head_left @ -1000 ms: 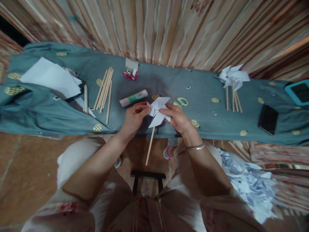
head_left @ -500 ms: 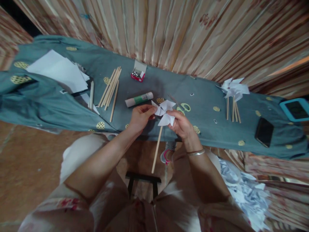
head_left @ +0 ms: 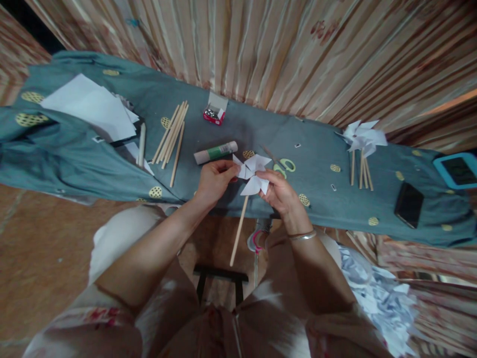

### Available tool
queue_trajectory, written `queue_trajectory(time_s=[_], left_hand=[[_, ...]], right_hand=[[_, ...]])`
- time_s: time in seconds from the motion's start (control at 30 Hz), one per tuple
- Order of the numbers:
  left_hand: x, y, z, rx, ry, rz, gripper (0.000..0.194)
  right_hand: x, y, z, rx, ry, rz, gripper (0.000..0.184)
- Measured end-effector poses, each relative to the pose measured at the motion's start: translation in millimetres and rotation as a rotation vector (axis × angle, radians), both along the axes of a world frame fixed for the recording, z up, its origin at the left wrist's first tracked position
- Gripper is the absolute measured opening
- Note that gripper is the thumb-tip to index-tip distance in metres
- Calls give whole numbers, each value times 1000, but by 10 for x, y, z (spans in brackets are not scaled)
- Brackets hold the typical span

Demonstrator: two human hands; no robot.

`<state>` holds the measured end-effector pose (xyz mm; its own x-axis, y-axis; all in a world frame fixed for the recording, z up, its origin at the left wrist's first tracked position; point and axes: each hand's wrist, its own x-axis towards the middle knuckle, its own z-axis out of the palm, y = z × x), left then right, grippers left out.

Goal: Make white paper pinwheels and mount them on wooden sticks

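Between my hands is a white paper pinwheel, its wooden stick hanging down past the table edge toward my lap. My left hand pinches a blade on the left side of the pinwheel. With thumb and fingers, my right hand grips the right side near the middle. The stick's top end is hidden behind the paper. Just beyond my left hand lies a glue stick with a green label. Scissors with light green handles rest beyond my right hand.
On the cloth-covered table are loose wooden sticks, a small red box of metal pins and white paper sheets. To the right lie several pinwheels, a black phone and a blue-framed device. A dark stool stands below.
The pinwheel's stick has swung slightly left at its lower end. My left hand has shifted a little to the left, and both hands keep their hold on the paper.
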<state>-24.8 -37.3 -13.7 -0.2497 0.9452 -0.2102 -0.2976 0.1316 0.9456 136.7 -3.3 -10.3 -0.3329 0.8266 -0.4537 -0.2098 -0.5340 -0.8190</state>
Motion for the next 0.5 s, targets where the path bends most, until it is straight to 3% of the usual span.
queue_trajectory(time_s=[0.5], left_hand=[[-25, 14, -47, 27, 127, -5, 14]], right_hand=[[10, 4, 4, 2, -10, 10, 25]])
